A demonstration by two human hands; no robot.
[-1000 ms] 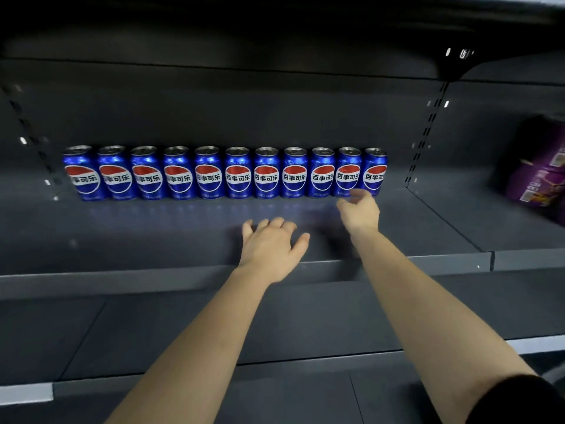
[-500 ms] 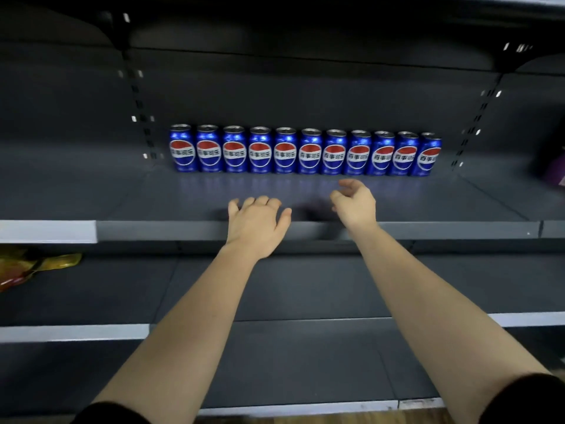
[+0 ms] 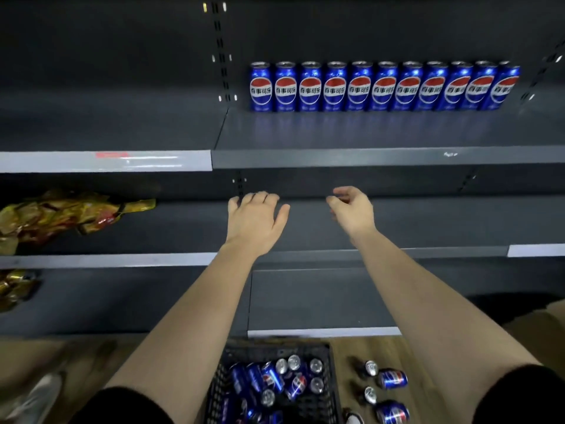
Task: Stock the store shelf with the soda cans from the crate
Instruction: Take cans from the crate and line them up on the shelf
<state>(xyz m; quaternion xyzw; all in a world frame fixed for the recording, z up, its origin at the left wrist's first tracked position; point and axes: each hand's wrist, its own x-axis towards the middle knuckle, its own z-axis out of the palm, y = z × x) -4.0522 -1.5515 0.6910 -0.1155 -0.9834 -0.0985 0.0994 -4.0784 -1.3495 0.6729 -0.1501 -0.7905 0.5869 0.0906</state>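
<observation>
Several blue soda cans (image 3: pixel 383 86) stand in one row at the back of the dark grey shelf (image 3: pixel 367 157). Below the shelf's front edge my left hand (image 3: pixel 255 220) hangs palm down with relaxed fingers, holding nothing. My right hand (image 3: pixel 351 209) is beside it, fingers loosely curled and empty. At the bottom of the view a black crate (image 3: pixel 331 390) on the floor holds several more blue cans (image 3: pixel 275 382). A few loose cans (image 3: pixel 389 379) lie on the wooden floor to the crate's right.
Gold and yellow snack packets (image 3: pixel 61 214) lie on the lower shelf at the left, with more (image 3: pixel 15 287) on the shelf beneath. A white shoe (image 3: pixel 36 399) shows at the bottom left. Lower shelves (image 3: pixel 321 301) stand behind my forearms.
Both hands have drawn back from the can shelf and dropped below its front edge. The view has tilted down and left, bringing the crate and floor cans into sight.
</observation>
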